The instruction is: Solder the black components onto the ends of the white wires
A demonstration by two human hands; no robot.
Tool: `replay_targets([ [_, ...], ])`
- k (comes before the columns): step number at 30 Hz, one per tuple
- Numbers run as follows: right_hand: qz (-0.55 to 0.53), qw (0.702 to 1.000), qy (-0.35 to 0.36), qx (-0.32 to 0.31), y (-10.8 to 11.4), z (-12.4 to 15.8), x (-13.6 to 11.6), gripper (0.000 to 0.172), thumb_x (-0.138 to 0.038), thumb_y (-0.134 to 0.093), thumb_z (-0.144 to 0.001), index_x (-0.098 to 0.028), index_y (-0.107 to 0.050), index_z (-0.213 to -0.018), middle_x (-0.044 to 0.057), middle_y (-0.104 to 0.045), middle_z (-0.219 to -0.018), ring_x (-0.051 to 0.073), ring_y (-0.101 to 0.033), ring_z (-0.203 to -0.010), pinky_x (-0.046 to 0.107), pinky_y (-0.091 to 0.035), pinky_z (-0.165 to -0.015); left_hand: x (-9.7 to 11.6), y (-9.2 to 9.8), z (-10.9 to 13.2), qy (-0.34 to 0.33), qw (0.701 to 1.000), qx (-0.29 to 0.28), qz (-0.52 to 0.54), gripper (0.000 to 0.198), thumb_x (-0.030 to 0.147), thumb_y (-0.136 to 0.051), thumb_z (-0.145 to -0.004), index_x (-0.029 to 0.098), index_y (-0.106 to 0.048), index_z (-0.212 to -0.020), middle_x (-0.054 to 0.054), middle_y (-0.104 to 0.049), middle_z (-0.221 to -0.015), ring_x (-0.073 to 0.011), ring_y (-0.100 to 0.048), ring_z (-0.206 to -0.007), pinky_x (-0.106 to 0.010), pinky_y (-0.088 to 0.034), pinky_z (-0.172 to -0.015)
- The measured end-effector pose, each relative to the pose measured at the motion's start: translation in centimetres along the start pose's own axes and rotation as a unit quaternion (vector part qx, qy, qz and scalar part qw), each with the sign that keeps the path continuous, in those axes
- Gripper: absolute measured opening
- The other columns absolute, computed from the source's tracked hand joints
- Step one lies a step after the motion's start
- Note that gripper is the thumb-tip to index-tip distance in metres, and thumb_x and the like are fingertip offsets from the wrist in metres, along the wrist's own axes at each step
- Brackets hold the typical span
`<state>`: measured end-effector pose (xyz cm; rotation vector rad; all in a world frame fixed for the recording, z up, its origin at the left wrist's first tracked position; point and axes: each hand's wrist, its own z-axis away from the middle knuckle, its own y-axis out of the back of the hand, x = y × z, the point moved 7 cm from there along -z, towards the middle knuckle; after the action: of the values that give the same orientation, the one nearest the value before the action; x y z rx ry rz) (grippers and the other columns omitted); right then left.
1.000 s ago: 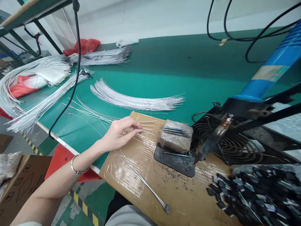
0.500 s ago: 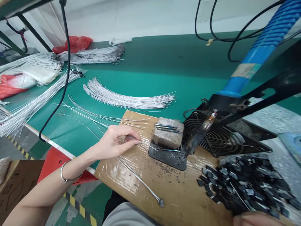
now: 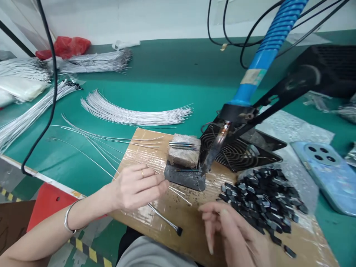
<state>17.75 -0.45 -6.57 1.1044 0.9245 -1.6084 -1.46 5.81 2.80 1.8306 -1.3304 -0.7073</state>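
Note:
My left hand [image 3: 137,187] is pinched on a thin silver wire [image 3: 178,192] whose free end sticks out to the right above the cardboard sheet [image 3: 191,218]. My right hand [image 3: 233,233] hovers low at the front of the cardboard with its fingers loosely spread and nothing in them, beside a heap of small black parts [image 3: 264,202]. Ahead of both hands a worn block [image 3: 183,155] sits on a dark metal plate [image 3: 185,178], and the tip of a fixed soldering iron [image 3: 213,155] points down at the plate.
A fan of silver wires [image 3: 133,115] lies on the green table, with more bundles [image 3: 94,63] at the back left. A black fan grille [image 3: 236,152] and blue hose [image 3: 264,55] stand at right. A blue phone [image 3: 328,174] lies far right. A hanging black cable [image 3: 52,92] crosses the left.
My left hand has drawn the wire back toward me and lifted it off the cardboard. My right hand has come into view at the bottom. The view has swung right.

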Motion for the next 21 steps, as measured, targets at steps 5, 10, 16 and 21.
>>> replay_targets([
  [5,0.022,0.998,-0.060,-0.028,-3.1,0.2,-1.1,0.037,-0.056,-0.070,-0.083,-0.019,-0.071,-0.079,-0.004,-0.047,-0.049,0.009,-0.036,-0.043,0.019,-0.029,-0.039,1.3,-0.3,-0.4,-0.070,0.997,0.016,-0.039,0.014,0.007,-0.059,-0.093,0.009,-0.072,-0.089,-0.010,-0.081,-0.082,-0.0158,-0.070,-0.064,-0.026,-0.051,-0.049],
  [10,0.008,0.996,-0.079,-0.030,-3.8,0.3,-1.2,0.038,-0.056,-0.074,-0.079,-0.019,-0.066,-0.072,-0.006,-0.042,-0.047,0.007,-0.032,-0.043,0.018,-0.025,-0.040,1.4,-1.3,0.3,-0.072,0.996,0.017,-0.044,0.014,0.008,-0.059,-0.092,0.009,-0.073,-0.090,-0.010,-0.079,-0.085,-0.0167,-0.069,-0.065,-0.027,-0.050,-0.050],
  [16,-0.010,0.994,-0.094,-0.046,-4.1,0.3,-0.6,0.041,-0.058,-0.075,-0.079,-0.018,-0.064,-0.071,-0.006,-0.045,-0.047,0.006,-0.036,-0.042,0.018,-0.028,-0.042,1.2,-1.4,0.1,-0.056,0.998,0.002,-0.032,0.032,0.009,-0.040,-0.099,0.006,-0.072,-0.094,-0.014,-0.080,-0.085,-0.0177,-0.068,-0.063,-0.029,-0.052,-0.050],
  [21,-0.008,0.995,-0.094,-0.043,-4.5,0.3,-0.4,0.040,-0.057,-0.075,-0.079,-0.019,-0.064,-0.071,-0.006,-0.044,-0.046,0.006,-0.034,-0.040,0.018,-0.028,-0.040,1.6,-1.4,0.0,-0.063,0.997,0.011,-0.046,0.026,0.011,-0.047,-0.097,0.011,-0.072,-0.090,-0.012,-0.079,-0.084,-0.0182,-0.069,-0.064,-0.028,-0.052,-0.049],
])
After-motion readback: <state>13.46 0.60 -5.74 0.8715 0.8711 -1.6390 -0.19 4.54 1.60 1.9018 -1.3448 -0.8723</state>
